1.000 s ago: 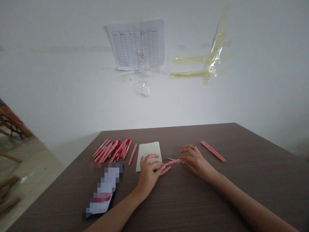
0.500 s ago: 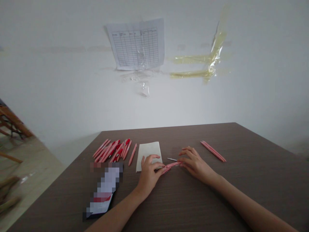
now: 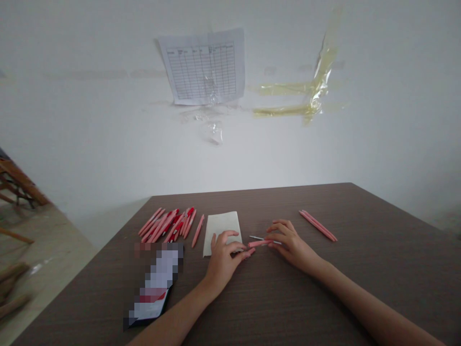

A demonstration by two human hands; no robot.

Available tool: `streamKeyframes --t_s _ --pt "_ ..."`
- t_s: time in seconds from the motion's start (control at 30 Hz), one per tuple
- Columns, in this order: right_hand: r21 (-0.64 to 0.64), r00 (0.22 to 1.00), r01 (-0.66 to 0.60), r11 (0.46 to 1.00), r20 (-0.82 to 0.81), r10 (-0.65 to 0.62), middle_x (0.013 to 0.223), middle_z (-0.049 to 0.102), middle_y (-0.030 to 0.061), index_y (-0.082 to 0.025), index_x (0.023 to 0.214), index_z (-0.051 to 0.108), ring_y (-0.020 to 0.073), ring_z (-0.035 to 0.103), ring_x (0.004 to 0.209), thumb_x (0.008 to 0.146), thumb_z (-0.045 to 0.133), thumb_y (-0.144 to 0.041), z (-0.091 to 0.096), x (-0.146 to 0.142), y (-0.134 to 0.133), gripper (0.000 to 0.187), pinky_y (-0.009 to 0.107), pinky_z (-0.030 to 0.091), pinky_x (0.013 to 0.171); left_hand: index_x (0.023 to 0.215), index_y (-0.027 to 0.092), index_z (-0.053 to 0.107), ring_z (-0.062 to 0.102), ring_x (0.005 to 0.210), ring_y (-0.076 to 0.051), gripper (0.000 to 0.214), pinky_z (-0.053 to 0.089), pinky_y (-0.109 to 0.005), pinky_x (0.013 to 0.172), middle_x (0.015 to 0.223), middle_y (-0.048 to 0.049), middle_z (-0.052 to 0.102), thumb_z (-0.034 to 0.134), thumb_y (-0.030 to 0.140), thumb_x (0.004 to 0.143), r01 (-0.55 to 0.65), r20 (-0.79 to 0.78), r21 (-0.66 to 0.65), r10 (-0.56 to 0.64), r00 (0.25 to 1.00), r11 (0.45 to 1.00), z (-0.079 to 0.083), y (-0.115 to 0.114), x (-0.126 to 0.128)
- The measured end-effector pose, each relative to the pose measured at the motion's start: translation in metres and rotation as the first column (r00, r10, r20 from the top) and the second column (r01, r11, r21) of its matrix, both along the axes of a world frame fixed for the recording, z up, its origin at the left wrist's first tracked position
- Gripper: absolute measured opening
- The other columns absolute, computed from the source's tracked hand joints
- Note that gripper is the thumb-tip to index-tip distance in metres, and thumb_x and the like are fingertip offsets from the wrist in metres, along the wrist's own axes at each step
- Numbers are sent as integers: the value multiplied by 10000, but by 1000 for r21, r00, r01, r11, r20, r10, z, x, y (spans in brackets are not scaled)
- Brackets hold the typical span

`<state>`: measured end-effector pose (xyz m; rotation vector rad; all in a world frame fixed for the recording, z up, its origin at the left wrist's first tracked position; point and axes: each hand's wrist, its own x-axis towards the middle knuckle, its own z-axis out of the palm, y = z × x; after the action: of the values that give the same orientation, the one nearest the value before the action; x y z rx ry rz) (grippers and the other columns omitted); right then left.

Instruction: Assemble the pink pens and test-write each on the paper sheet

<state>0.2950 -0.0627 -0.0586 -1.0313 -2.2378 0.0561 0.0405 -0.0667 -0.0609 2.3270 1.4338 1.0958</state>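
Observation:
My left hand point(image 3: 226, 257) is closed in a pinch on a short pink pen part point(image 3: 250, 252), its end showing past my fingertips. To the right, my right hand point(image 3: 290, 242) has thumb and fingers closed around a longer pink pen barrel point(image 3: 256, 243), from which a thin pale refill sticks out toward my palm. Between the barrel and the pen part there is a small gap. A separate thin refill point(image 3: 256, 237) lies just behind the barrel, close to my right fingertips. The pale notepad point(image 3: 223, 222) lies under and behind my left fingers.
Several pink and red pens point(image 3: 165, 226) lie in a pile at the left, with a single pink pen point(image 3: 198, 231) beside it. A phone-like device point(image 3: 154, 283), blurred out, rests before the pile. A few pink pens point(image 3: 317, 226) lie at the right of the table point(image 3: 288, 302).
The pink pen pieces, touching in line before, are now apart. The barrel stays with my right hand and the short part with my left; the refill end shows more. Both hands barely moved.

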Motion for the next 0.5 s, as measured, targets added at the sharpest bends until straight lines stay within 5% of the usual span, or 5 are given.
streamKeyframes --t_s 0.3,0.5 --pt "-79 962 164 983 -209 -177 1068 691 91 -258 985 738 266 582 1070 914 575 -325 -13 13 19 189 476 464 956 741 290 767 605 1089 -292 122 274 -680 1074 1135 -61 667 765 411 756 -18 4 26 18 1000 1000 -2 1 0" --pt "-155 930 168 973 -302 -209 1058 712 88 -258 964 753 280 603 1062 897 565 -355 -20 19 26 222 493 458 952 729 289 768 615 1074 -302 128 276 -699 1066 1140 -60 669 762 413 758 -23 -2 27 23 1000 999 -2 1 0"
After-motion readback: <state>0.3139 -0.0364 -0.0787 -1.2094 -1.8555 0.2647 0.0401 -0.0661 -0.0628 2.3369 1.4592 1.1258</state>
